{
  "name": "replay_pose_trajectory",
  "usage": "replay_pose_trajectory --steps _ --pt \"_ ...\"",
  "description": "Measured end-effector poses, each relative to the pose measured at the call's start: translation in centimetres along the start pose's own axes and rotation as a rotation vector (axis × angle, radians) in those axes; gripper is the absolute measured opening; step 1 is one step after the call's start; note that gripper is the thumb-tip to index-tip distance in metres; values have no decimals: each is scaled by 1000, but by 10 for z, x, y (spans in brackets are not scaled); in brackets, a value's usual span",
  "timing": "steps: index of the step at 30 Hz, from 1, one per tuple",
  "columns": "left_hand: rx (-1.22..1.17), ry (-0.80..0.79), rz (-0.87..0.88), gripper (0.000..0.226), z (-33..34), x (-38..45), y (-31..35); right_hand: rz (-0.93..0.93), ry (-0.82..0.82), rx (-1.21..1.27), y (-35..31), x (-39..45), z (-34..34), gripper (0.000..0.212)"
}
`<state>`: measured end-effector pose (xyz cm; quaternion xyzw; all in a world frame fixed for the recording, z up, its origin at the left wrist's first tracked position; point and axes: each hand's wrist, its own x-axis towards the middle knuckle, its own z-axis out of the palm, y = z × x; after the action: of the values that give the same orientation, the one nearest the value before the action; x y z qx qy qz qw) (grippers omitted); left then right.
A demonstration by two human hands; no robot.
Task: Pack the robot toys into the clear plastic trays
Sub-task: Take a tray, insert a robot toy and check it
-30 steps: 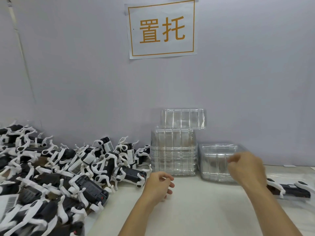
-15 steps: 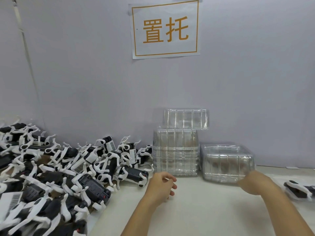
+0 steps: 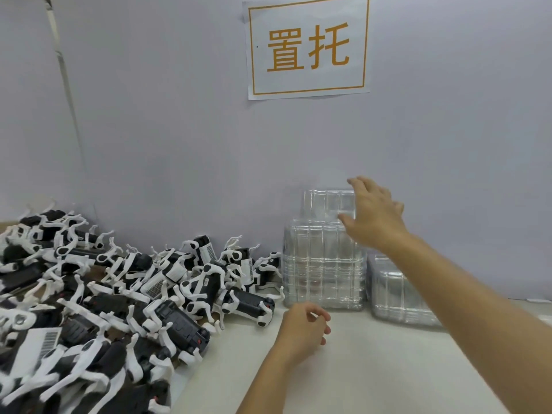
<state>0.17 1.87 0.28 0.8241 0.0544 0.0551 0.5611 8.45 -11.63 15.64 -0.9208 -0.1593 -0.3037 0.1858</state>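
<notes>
A heap of black-and-white robot toys (image 3: 125,297) covers the left of the white table (image 3: 373,369). Against the back wall stands a tall stack of clear plastic trays (image 3: 316,270), with one tray (image 3: 324,204) sitting loose and tilted on top. My right hand (image 3: 372,218) is raised with fingers spread at that top tray's right end, thumb under it and fingers over it; a firm grip is not visible. My left hand (image 3: 304,331) hovers low over the table in front of the stack, fingers loosely curled and holding nothing.
A lower stack of clear trays (image 3: 391,297) sits right of the tall one, partly hidden by my right forearm. A paper sign with orange characters (image 3: 307,46) hangs on the grey wall. Bare tabletop lies in front of the stacks.
My right hand rose from in front of the lower right stack up and left to the top tray of the tall stack. My left hand stayed nearly in place.
</notes>
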Motion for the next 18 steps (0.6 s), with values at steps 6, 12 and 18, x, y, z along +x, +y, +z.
replay_pose_trajectory --steps 6,12,18 --pt "-12 -11 13 24 2 1 1 -40 -229 -364 7 42 4 61" --pt "-105 13 89 25 -1 1 9 -62 38 -9 10 40 4 38" --pt "-412 302 320 8 -21 2 39 -135 152 383 -30 30 -11 30"
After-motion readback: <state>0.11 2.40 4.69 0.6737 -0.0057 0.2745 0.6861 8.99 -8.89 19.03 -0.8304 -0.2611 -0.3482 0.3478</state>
